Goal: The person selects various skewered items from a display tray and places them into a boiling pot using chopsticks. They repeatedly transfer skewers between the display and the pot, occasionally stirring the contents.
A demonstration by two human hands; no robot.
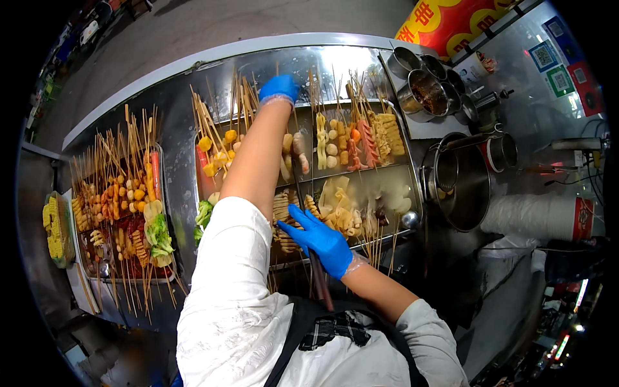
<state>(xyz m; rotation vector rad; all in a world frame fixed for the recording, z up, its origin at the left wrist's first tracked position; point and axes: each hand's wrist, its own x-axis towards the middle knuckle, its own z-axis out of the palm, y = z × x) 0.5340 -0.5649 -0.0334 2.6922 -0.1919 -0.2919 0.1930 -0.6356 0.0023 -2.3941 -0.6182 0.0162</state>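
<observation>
My left hand (279, 89), in a blue glove, reaches to the far side of the steel tray (309, 181). It appears closed on the tops of bamboo skewers (278, 68), with its fingers mostly hidden. Skewered fish balls (332, 149) and scored sausage (369, 144) stand in the far compartments to its right. Gloved in blue too, my right hand (324, 242) is over the near compartments with fingers extended. A long dark handle (319, 280) passes beneath it; whether I grip this cannot be seen. Spiral-cut skewers (284, 205) and tofu sheets (338, 200) are near its fingertips.
A second tray of skewers (162, 203) stands left, with leafy greens (159, 234) at its edge. Yellow noodles (52, 227) are beyond it. To the right are sauce pots (428, 92), a deep steel pot (466, 193), stacked bowls (527, 217) and a ladle (410, 220).
</observation>
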